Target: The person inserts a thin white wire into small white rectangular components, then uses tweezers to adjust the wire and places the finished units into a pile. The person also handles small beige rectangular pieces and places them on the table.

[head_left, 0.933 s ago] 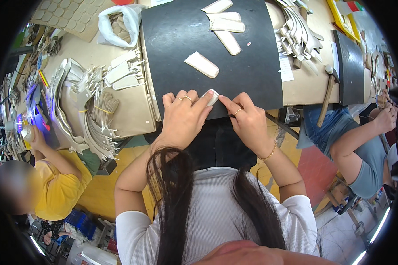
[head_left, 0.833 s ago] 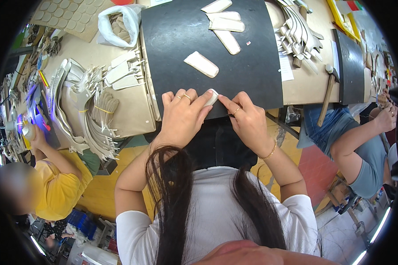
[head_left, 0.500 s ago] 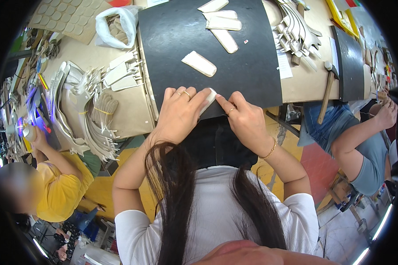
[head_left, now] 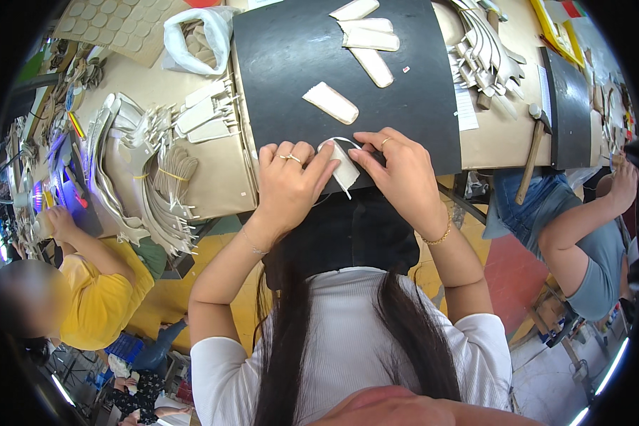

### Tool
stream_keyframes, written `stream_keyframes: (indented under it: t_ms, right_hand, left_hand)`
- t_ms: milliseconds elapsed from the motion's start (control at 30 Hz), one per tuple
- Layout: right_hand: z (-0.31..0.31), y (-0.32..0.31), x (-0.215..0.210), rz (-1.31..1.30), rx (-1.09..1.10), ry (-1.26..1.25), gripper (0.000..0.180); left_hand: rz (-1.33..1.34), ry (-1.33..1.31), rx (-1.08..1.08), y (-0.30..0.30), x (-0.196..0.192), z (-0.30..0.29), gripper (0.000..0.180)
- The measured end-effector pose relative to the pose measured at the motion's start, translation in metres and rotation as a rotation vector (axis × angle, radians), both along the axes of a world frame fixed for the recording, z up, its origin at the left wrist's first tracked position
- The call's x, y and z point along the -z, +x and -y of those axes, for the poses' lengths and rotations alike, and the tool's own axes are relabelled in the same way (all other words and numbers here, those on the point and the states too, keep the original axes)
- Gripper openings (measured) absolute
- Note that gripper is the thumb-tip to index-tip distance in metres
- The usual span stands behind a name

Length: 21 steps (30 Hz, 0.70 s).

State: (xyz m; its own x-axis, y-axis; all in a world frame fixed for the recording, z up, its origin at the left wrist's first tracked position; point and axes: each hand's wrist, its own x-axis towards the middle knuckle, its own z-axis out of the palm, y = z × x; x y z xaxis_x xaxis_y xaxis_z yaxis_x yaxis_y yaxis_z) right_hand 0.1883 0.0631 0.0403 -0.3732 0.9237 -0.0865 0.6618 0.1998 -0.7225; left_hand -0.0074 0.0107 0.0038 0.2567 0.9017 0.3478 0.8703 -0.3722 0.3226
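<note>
A yellow-and-red floor [head_left: 517,273] shows beneath a tan-covered worktable [head_left: 216,170] while white light tubes [head_left: 612,366] glow.

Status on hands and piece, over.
Left hand pinching white piece. Right hand at pale strip by its far end, grip unclear. Loose pieces on black mat, clear of hands.

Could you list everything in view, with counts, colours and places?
held piece: one, cream, mat's near edge
loose pieces: about five, cream, on mat
mat: one, black, centre
table: at least one, beige, under mat
bag: one, white, upper left
round pads: many, beige, upper left
bundled strips: many, beige, left and upper right
hammer: one, brown handle, right
board: one, black, right
other people: at least three, mixed clothing, both sides
left grip: one, ringed, holding held piece
right grip: one, gold bracelet, at its edge
</note>
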Motion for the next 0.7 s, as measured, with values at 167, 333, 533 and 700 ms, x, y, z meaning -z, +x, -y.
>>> stream_keyframes:
  t_ms: [167,333,533,700]
  right_hand:
    - [0.002,0.000,0.000,-0.028,-0.057,0.044,0.017]
    - [0.012,0.000,0.000,0.038,-0.110,0.051,0.023]
    - [-0.003,-0.013,0.006,-0.052,0.021,-0.033,0.023]
    - [-0.011,-0.020,0.006,-0.091,0.014,-0.021,0.016]
  left_hand:
    - [0.117,-0.015,-0.057,0.001,0.007,0.002,0.028]
    - [0.192,-0.086,-0.075,-0.002,0.006,-0.001,0.027]
    - [0.186,-0.076,-0.076,-0.002,0.006,-0.002,0.027]
    - [0.177,-0.073,-0.080,-0.002,0.004,-0.001,0.028]
